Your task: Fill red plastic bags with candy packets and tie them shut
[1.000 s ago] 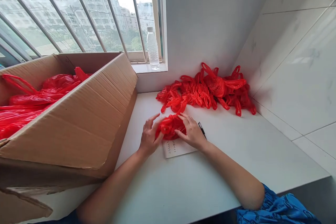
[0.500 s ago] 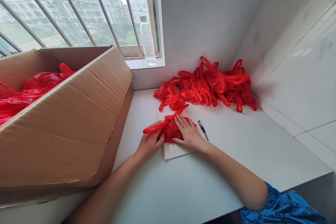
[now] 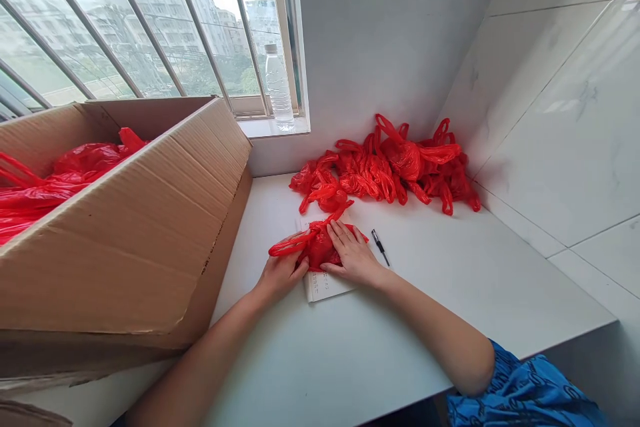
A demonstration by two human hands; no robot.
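A crumpled red plastic bag (image 3: 316, 245) lies on a white paper sheet (image 3: 324, 284) on the white counter (image 3: 410, 293). My left hand (image 3: 281, 273) grips the bag's left side, fingers curled around a stretched handle loop. My right hand (image 3: 353, 255) presses flat on the bag's right side, fingers stretched out. Behind them, against the wall, sits a pile of knotted red bags (image 3: 387, 170).
A large open cardboard box (image 3: 145, 227) with loose red bags (image 3: 60, 177) inside fills the left. A black pen (image 3: 380, 247) lies right of my right hand. A clear water bottle (image 3: 279, 90) stands on the window sill. Tiled wall on the right.
The bag went from a ball cupped between both hands to a flatter bundle. My left hand closed on its left handle and my right hand laid flat on top.
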